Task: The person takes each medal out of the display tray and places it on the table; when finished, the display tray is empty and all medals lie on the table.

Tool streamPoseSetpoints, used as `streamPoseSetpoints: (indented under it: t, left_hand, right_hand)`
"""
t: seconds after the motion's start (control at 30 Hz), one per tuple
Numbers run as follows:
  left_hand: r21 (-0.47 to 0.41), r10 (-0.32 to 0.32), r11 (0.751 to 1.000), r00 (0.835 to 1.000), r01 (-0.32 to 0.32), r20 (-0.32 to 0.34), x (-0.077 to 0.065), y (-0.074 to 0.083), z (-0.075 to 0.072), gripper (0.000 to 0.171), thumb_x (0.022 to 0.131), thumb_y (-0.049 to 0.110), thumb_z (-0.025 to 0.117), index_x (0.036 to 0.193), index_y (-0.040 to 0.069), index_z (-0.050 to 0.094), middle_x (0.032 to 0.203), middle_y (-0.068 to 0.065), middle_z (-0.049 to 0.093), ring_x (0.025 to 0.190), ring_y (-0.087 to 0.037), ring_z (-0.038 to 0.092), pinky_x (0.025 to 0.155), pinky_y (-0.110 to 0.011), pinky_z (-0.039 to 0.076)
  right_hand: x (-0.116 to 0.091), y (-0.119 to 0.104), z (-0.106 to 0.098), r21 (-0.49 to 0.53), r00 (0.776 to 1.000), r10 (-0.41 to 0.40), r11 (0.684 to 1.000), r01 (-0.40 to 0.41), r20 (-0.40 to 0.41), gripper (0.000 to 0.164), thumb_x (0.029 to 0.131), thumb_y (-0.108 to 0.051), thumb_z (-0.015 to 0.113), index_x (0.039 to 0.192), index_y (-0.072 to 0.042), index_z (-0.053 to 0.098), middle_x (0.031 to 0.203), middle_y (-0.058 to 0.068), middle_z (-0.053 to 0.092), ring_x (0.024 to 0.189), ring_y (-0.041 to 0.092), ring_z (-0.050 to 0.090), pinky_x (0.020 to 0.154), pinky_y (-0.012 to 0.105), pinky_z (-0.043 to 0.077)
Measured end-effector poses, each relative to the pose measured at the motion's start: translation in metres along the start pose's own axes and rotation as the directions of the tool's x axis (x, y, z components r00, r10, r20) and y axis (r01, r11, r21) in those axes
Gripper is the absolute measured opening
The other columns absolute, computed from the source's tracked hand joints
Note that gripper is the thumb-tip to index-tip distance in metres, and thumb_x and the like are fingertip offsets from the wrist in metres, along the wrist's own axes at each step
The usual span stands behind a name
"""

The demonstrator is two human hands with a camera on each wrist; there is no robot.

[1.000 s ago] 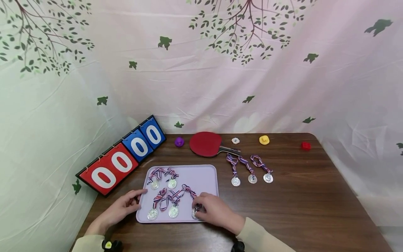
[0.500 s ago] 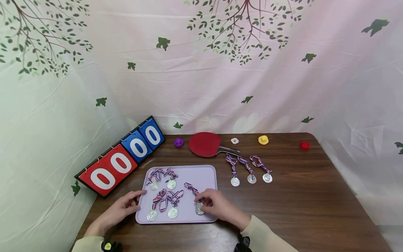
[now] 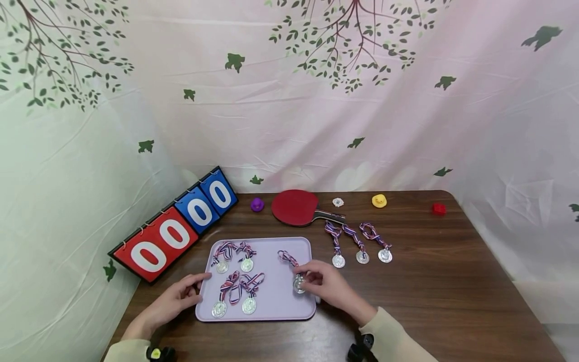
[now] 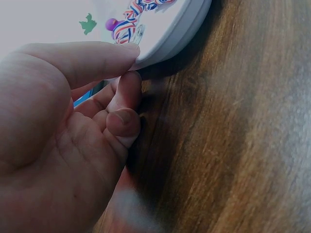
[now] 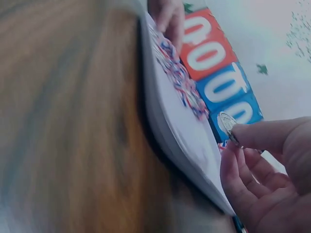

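Observation:
My right hand (image 3: 327, 284) pinches a silver medal (image 3: 298, 284) at its disc, over the right part of the lilac tray (image 3: 271, 314). The medal's striped red, white and blue ribbon (image 3: 286, 257) trails toward the back. In the right wrist view, the medal disc (image 5: 227, 122) stands tilted between thumb and fingers. My left hand (image 3: 169, 301) holds the tray's left edge; in the left wrist view the thumb lies on the rim (image 4: 167, 51) with the other fingers curled beneath. Several medals lie in the tray's left half, two behind (image 3: 247, 264) and two in front (image 3: 249, 304).
Three more medals (image 3: 362, 257) lie on the wooden table (image 3: 429, 301) right of the tray. Behind are a red table tennis bat (image 3: 295, 207), a purple toy (image 3: 257, 204), a white trinket (image 3: 338, 202), a yellow duck (image 3: 379, 201) and a red block (image 3: 439, 209). A scoreboard (image 3: 174, 226) stands left.
My right hand has carried the medal from the tray's front middle to the right and back, its ribbon following. My left hand and the other medals stay where they were.

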State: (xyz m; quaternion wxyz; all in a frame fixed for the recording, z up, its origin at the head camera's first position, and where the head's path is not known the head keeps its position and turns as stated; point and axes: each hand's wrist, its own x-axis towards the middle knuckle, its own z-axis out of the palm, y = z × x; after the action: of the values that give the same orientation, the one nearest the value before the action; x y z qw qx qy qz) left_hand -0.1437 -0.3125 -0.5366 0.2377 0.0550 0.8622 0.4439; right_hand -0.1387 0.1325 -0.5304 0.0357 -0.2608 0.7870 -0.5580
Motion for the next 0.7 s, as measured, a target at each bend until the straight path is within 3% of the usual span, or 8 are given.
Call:
streamPoseSetpoints:
  t: [0.23,0.4,0.57,0.7]
  left_hand:
    - [-0.013,0.002,1.000,1.000,-0.002,0.002,0.000,0.000,0.000,0.050,0.089,0.025,0.067,0.136,0.031,0.051,0.111,-0.010,0.047,0.093,-0.026,0.047,0.068,-0.029,0.043]
    - [-0.013,0.007,1.000,1.000,-0.007,0.006,0.001,0.000,0.000,0.050,0.089,0.025,0.067,0.136,0.032,0.051,0.111,-0.010,0.047,0.093,-0.026,0.047,0.068,-0.029,0.043]
    - [-0.016,0.003,1.000,1.000,-0.003,0.006,0.000,0.000,0.000,0.050,0.089,0.025,0.067,0.136,0.031,0.051,0.111,-0.010,0.047,0.093,-0.026,0.047,0.068,-0.029,0.043]
    - [-0.013,-0.004,1.000,1.000,0.004,0.009,0.000,0.002,0.000,0.050,0.089,0.025,0.067,0.136,0.031,0.051,0.111,-0.010,0.047,0.092,-0.026,0.047,0.067,-0.029,0.043]
  right_hand:
    - [-0.008,0.011,-0.040,0.008,0.996,-0.046,0.999,0.047,-0.072,0.036,0.082,0.002,0.071,0.117,0.001,0.064,0.107,0.014,0.063,0.081,0.026,0.065,0.069,0.032,0.054]
    - [-0.018,-0.004,-0.079,-0.057,0.983,-0.090,0.995,0.082,-0.159,0.037,0.079,0.012,0.069,0.115,0.005,0.063,0.107,0.023,0.061,0.081,0.034,0.064,0.070,0.035,0.053]
    - [-0.033,-0.010,-0.120,-0.143,0.968,-0.051,0.990,0.016,-0.246,0.037,0.080,0.008,0.070,0.116,0.003,0.064,0.105,0.021,0.063,0.082,0.033,0.064,0.069,0.030,0.052]
    - [-0.049,-0.003,-0.150,-0.189,0.945,0.056,0.974,-0.122,-0.321,0.038,0.082,0.003,0.071,0.119,0.000,0.063,0.104,0.018,0.064,0.083,0.032,0.063,0.067,0.028,0.051]
